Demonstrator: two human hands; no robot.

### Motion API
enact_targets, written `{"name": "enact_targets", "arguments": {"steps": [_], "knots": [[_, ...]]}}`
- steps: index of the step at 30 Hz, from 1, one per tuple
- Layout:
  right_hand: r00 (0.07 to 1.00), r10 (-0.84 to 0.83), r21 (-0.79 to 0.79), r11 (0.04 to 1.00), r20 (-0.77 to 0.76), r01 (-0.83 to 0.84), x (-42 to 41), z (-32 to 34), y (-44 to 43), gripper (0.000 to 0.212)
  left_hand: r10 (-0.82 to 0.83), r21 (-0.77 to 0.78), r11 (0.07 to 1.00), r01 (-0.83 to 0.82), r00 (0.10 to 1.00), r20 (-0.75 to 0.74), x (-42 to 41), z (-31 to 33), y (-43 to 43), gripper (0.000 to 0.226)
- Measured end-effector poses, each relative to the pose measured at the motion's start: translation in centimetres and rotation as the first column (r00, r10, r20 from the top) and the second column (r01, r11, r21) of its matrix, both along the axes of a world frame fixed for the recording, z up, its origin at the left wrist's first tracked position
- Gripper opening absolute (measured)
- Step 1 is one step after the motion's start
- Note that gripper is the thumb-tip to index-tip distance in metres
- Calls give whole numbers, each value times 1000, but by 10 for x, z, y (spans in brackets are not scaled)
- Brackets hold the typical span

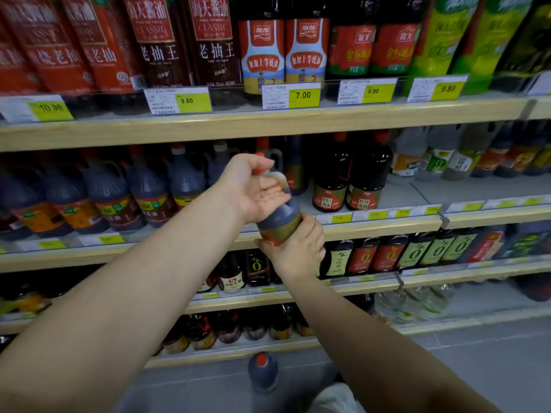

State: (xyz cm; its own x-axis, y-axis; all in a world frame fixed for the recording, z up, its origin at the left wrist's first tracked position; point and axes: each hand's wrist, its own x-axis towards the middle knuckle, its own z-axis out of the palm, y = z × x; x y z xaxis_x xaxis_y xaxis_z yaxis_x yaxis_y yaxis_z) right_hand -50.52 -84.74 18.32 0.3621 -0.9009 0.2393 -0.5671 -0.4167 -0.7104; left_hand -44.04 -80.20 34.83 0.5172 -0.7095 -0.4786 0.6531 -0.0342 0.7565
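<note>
Head view. Shelving step: the bottle (280, 225), tilted, is held in front of the middle shelf (387, 226). The left hand (253, 189) clasps its neck and the right hand (295, 251) grips its base. Likely next move: stand it upright in the gap beside the dark bottles (351, 180). Its label is mostly covered and motion-blurred.

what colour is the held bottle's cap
Red; the cap of the sauce bottle shows best in the head view.

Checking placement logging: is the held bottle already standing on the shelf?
No: the bottle is tilted in front of the shelf, left hand at its neck, right hand round its base.
</note>
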Motion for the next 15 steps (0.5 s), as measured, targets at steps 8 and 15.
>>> {"name": "enact_targets", "arguments": {"steps": [8,15], "knots": [[984,149,-30,989,102,-147,-30,2,-32,88,-221,-17,975,221,974,-48,-5,-10,9,45],[958,214,-87,976,191,-200,-48,16,-75,86,-222,303,941,149,949,224,20,-61,7,21]]}}
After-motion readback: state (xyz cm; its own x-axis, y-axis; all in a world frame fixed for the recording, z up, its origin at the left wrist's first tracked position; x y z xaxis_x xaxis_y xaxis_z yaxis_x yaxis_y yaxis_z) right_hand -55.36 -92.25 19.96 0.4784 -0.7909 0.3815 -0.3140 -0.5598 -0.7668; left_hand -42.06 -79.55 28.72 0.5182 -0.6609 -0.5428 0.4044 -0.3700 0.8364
